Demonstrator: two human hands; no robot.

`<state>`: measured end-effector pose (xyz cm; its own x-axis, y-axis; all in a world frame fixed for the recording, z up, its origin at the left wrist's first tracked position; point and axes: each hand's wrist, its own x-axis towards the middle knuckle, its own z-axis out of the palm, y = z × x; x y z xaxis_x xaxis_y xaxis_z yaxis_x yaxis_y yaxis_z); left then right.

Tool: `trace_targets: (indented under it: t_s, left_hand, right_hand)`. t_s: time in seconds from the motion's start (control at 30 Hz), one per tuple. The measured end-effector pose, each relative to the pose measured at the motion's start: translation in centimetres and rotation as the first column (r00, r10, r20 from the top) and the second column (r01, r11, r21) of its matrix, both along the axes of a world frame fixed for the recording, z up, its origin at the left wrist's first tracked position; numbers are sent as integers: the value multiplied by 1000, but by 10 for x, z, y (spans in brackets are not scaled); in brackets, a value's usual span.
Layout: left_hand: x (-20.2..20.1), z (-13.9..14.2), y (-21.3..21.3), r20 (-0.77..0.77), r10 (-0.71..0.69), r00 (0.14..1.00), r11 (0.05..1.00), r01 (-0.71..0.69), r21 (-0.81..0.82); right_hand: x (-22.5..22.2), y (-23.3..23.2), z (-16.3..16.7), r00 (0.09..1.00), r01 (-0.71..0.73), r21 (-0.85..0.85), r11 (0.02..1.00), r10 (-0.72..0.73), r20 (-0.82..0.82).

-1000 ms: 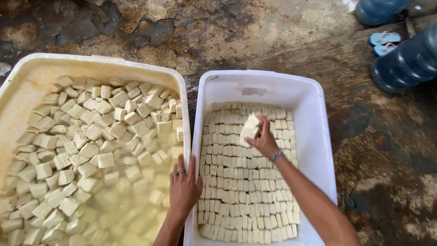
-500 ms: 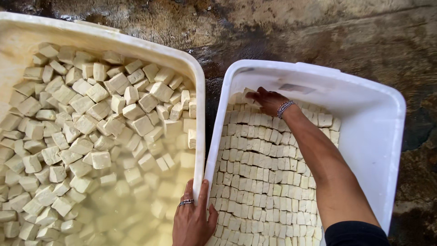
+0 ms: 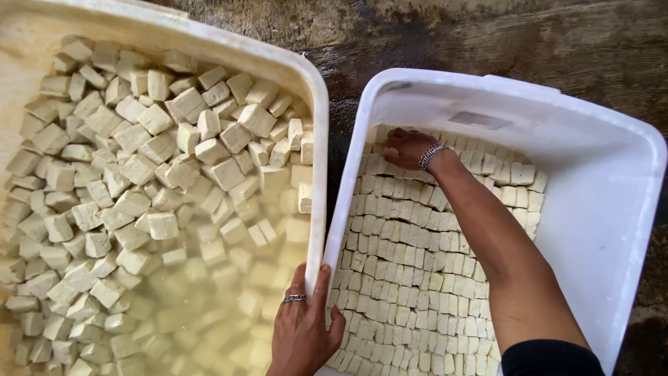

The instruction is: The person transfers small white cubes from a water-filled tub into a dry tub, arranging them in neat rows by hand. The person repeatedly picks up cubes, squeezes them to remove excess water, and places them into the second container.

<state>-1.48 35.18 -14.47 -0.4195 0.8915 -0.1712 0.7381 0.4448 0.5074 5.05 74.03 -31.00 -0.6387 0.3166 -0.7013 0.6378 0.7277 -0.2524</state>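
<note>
Two tubs side by side on a wet, dark floor (image 3: 529,42); head view, looking down.

Left tub (image 3: 316,104): cream, part filled with cloudy yellowish liquid (image 3: 209,313); loose tofu cubes (image 3: 139,167) heaped toward its far and left sides, some sunk and blurred near the near-right corner.

Right tub (image 3: 612,209): white, tilted in frame; cut tofu pieces (image 3: 410,278) packed in tight rows over its bottom, reaching from the near edge to just short of the far wall; far-right corner bare.

Left hand (image 3: 303,334): palm down on the left tub's right rim near its near corner, fingers spread and curled over the rim, thumb toward the right tub; ring (image 3: 295,298) on one finger; grasping the rim, nothing else held.

Right hand (image 3: 407,147): arm stretched across the right tub to its far-left corner; bracelet (image 3: 431,154) at the wrist; fingers bent down onto the topmost row of pieces, touching them; whether a piece is gripped under the fingers cannot be told, view too poor there.

Dark sleeve (image 3: 550,358) at the upper arm, bottom edge.
</note>
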Motion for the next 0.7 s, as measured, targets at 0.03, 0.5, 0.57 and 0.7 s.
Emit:
trace_targets:
  t_s: [0.03, 0.5, 0.57, 0.7]
  left_hand:
    - [-1, 0, 0, 3, 0, 1000, 1000, 0, -6]
    - [-10, 9, 4, 70, 3, 998, 1000, -3, -6]
    - [-12, 9, 3, 121, 22, 992, 1000, -21, -11]
    - [-13, 8, -7, 21, -9, 1000, 993, 6, 117]
  right_hand:
    - [1, -4, -1, 998, 52, 9, 999, -52, 25]
    - [0, -29, 106, 745, 313, -111, 943, -317, -587]
    - [-11, -65, 141, 676, 252, -69, 965, -227, -701]
    - [-75, -153, 162, 622, -81, 170, 982, 184, -761]
